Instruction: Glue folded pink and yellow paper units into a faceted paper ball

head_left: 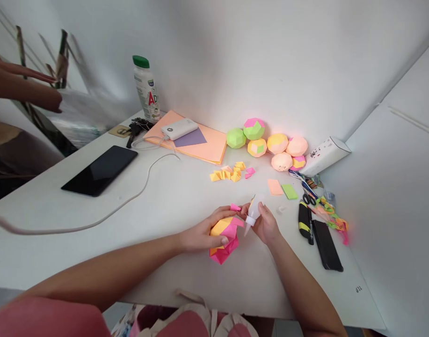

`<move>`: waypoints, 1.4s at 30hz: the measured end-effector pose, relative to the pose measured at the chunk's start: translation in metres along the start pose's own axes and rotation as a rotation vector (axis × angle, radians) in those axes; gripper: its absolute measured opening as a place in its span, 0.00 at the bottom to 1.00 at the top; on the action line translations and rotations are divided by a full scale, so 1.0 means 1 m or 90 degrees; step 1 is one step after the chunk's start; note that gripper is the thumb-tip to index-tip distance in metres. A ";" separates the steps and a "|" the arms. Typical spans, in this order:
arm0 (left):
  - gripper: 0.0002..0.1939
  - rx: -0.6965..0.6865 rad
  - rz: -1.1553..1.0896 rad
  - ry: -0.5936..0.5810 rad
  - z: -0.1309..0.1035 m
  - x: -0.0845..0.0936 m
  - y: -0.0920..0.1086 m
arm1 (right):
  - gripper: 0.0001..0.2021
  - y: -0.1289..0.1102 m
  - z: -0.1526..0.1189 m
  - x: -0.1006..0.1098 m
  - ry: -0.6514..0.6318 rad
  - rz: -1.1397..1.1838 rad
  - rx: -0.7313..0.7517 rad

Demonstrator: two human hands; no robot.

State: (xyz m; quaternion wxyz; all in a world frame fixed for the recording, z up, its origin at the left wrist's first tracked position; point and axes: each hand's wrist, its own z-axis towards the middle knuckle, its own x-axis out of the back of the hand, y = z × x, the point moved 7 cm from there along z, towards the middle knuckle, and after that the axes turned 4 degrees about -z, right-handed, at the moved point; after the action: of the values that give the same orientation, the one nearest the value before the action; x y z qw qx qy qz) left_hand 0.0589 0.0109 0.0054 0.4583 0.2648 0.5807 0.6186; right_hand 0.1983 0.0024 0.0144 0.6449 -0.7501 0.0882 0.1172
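My left hand [203, 232] is closed around a pink and yellow folded-paper ball [225, 234] with an open, jagged side. Tilted nozzle-down in my right hand [266, 224] is a white glue bottle [254, 210], its tip just right of the ball. A small pink paper piece [235, 207] shows at my left fingertips, close to the right fingers; which hand grips it I cannot tell. Beyond the hands lie several folded yellow paper pieces [226, 175] and a folded pink piece [250, 172].
Several finished paper balls [256, 148] sit by the wall. Right of my hands are scissors [309, 199], a cutter knife [304, 220] and a black case [326, 245]. A tablet [100, 170], white cable [147, 175] and tall bottle [146, 91] are leftward. Another person's arm [21, 84] reaches in.
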 end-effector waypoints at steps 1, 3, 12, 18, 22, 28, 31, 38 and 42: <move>0.32 0.000 0.003 0.002 0.000 0.000 0.001 | 0.18 0.001 0.000 -0.001 -0.005 -0.011 -0.009; 0.32 -0.002 0.004 0.008 0.001 0.001 0.003 | 0.20 0.003 0.001 0.000 -0.014 -0.024 -0.034; 0.32 0.016 -0.006 0.016 0.000 0.001 -0.001 | 0.21 0.007 0.002 0.003 -0.025 -0.056 -0.060; 0.33 0.058 0.028 0.007 -0.002 0.002 -0.005 | 0.19 0.002 0.003 0.000 -0.032 -0.074 -0.048; 0.34 0.075 0.035 0.011 -0.002 0.002 -0.005 | 0.19 0.002 0.003 0.000 -0.025 -0.088 -0.055; 0.32 0.050 -0.016 0.007 -0.003 0.001 -0.003 | 0.20 0.001 0.003 0.005 -0.015 -0.127 -0.069; 0.31 0.066 -0.039 -0.016 -0.004 -0.002 -0.004 | 0.15 -0.022 0.005 0.006 0.032 -0.180 0.029; 0.34 0.075 -0.053 -0.080 -0.007 -0.012 -0.002 | 0.15 -0.062 0.001 -0.014 0.078 -0.233 0.246; 0.34 0.065 -0.011 -0.100 -0.008 -0.014 -0.003 | 0.16 -0.048 0.000 -0.008 0.074 -0.275 0.198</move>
State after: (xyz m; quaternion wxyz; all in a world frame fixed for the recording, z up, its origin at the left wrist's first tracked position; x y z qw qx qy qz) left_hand 0.0590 -0.0051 0.0039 0.4936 0.3307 0.5760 0.5614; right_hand 0.2043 0.0098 0.0621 0.7565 -0.6486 -0.0203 -0.0811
